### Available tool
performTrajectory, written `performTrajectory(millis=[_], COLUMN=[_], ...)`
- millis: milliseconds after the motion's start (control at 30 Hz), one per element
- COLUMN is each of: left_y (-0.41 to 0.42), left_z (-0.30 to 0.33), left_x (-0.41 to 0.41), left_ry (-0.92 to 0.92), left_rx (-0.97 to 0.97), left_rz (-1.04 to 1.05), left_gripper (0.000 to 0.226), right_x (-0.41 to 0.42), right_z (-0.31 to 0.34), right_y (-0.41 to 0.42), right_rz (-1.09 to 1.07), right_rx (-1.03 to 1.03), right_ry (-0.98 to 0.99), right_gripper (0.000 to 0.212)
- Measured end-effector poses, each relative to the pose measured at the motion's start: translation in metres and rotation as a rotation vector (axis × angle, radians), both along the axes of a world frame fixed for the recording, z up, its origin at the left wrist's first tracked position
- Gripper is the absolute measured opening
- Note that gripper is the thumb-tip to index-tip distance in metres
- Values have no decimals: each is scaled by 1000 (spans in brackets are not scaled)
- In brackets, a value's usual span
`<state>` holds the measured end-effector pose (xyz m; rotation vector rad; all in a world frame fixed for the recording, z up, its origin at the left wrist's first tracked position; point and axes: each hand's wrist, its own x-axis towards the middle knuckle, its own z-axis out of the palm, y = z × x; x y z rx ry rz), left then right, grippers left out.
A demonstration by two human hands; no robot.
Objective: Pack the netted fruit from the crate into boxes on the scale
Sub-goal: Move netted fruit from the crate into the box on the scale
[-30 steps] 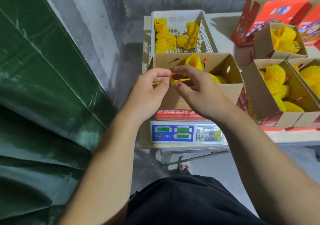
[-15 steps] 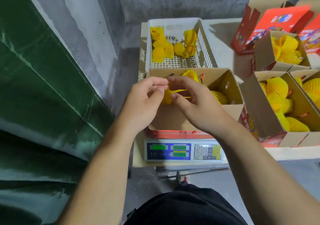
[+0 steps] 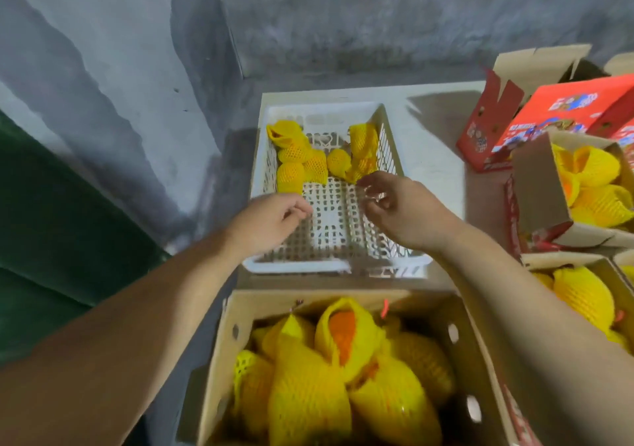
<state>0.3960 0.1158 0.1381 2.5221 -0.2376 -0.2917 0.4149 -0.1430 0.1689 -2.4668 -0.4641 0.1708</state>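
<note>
— How many are left in the white slotted plastic crate point(image 3: 384, 250)?

— About 6 yellow foam-netted fruit point(image 3: 295, 162), bunched at its far end. My 2 hands are over the bare floor of it: my left hand point(image 3: 274, 220) loosely curled, my right hand point(image 3: 399, 205) curled too, both holding nothing.

— And the boxes?

— 1 open brown cardboard box point(image 3: 487, 370) nearest me, heaped with netted fruit, orange skin showing through 1 net. 2 more filled boxes on my right.

— The room?

— White tabletop point(image 3: 435, 143), grey concrete wall point(image 3: 377, 16).
</note>
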Motion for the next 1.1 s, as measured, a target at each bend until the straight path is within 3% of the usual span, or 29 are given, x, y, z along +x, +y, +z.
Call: performTrajectory(millis=[200,333,500,567,633,733,833,1000,1100], left_y=[16,20,19,17,16,16,18,17,15], left_z=[-59,-68,-74,-74,-75,-75,-76,-75,-69], left_x=[47,45,40,39,40,39,39,38,40], left_ry=[-60,-161,-248,-239,-244,-238,-246,-283,-197], left_rx=[454,344,297,288,298,305,315,358,433], left_rz=[-144,-53,-3,22,26,21,17,-26,-76], left_gripper=[34,35,21,20,21,22,23,32,47], right_x=[139,206,263,269,269,258,248,241,224], right_z=[-90,-149,-190,-201,-205,-211,-216,-209,-199], right_y=[26,51,77,82,87,96,97,82,72], right_rz=[84,111,34,-14,-32,104,80,52,89], right_rx=[-416,-605,-544,-587,-640,-698,-668,-798,-716], right_ry=[187,200,157,56,-44,-180,-229,-17,86], right_gripper=[66,84,107,101,80,59,68,71,84])
